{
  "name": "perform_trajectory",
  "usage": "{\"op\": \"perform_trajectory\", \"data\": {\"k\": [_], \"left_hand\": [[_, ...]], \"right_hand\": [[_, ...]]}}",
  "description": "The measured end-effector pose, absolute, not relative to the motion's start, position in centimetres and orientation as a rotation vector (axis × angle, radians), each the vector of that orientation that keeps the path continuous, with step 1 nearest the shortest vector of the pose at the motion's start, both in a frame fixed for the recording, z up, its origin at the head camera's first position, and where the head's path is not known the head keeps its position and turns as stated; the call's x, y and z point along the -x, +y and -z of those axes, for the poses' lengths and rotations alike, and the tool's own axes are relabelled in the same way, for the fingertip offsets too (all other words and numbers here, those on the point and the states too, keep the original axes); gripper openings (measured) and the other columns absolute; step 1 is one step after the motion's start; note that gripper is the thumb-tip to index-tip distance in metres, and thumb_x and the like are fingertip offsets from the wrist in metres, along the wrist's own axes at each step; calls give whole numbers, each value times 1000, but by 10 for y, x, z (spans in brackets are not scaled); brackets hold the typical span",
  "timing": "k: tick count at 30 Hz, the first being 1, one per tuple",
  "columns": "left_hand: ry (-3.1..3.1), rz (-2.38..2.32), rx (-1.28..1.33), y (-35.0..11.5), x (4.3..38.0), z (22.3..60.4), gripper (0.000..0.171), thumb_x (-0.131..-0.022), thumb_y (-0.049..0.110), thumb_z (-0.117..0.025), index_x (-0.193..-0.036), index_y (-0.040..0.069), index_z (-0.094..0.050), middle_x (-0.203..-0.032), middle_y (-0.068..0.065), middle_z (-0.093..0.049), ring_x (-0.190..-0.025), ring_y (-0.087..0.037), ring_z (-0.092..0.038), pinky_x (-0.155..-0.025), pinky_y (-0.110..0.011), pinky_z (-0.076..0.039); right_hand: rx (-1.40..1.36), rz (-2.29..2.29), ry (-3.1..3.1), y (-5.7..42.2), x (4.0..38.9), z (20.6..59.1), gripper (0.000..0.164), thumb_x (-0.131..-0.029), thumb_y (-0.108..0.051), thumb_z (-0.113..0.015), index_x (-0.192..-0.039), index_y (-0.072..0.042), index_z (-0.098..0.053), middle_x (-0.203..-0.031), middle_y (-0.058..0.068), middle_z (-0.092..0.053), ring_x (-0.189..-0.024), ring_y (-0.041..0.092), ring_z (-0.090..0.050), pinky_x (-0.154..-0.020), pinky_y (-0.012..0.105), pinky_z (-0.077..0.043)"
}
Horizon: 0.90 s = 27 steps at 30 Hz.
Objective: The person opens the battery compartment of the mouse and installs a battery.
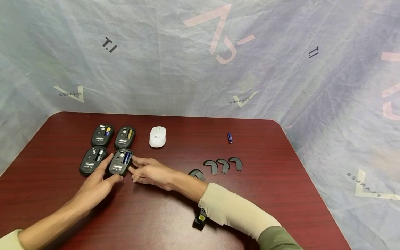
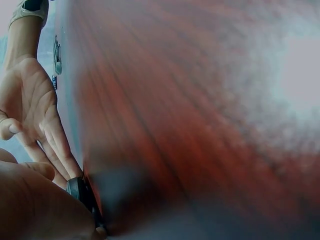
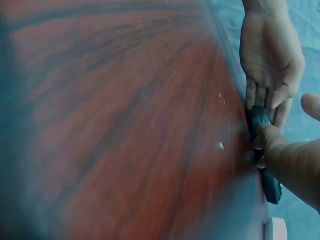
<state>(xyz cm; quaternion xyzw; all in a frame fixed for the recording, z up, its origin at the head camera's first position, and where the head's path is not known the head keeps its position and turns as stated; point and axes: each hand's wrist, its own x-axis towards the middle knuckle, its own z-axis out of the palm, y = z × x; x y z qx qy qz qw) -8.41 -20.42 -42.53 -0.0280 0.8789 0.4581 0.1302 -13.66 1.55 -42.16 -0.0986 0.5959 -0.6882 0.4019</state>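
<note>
A black computer mouse (image 1: 121,161) lies upside down on the table, its battery bay uncovered and a blue battery (image 1: 126,158) inside. My left hand (image 1: 95,185) holds this mouse from the left and near side, thumb at its near edge. On the opposite side, my right hand (image 1: 153,173) touches its right edge with fingertips; the left wrist view shows those fingers fairly straight. In the right wrist view the mouse (image 3: 261,116) appears edge-on between both hands. Beside it, another overturned black mouse (image 1: 90,163) shows a silver battery in its bay.
Two more overturned mice (image 1: 102,135) (image 1: 125,137) with batteries lie behind. A white mouse (image 1: 157,136) sits right of them. Several dark battery covers (image 1: 223,165) and a loose blue battery (image 1: 230,138) are farther right. A black object (image 1: 199,220) shows beneath the right sleeve.
</note>
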Motion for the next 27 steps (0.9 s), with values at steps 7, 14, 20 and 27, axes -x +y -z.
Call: {"op": "perform_trajectory", "data": {"k": [7,14,20,27], "left_hand": [[2548,-1339,111,-214,85,427,93,-114,29,-59,-182,9,2,-184,-37,-13,-167,-60,-18,-128,-82,-24],[2564,-1325,107,-221,90,423,89,-117,30,-53,-180,2,3,-183,-39,-12,-167,-59,-19,-130,-78,-24],[2572,-1320,130,-226,90,422,86,-119,34,-48,-180,2,4,-183,-39,-10,-167,-60,-18,-130,-79,-23],[2582,-1330,148,-228,88,422,85,-121,38,-46,-180,0,2,-180,-42,-17,-168,-61,-21,-132,-79,-24]], "right_hand": [[235,1752,1534,1,134,422,91,-95,7,-62,-178,-2,-26,-187,8,-28,-166,17,-42,-135,40,-43],[219,1746,1553,-10,134,420,92,-93,7,-65,-177,-3,-29,-186,7,-32,-157,9,-49,-131,35,-47],[207,1750,1564,-18,137,422,92,-91,7,-65,-177,-3,-32,-185,5,-35,-148,3,-54,-126,31,-52],[192,1759,1548,-19,140,422,91,-92,8,-66,-176,-3,-34,-183,7,-38,-153,9,-53,-128,35,-51]]}}
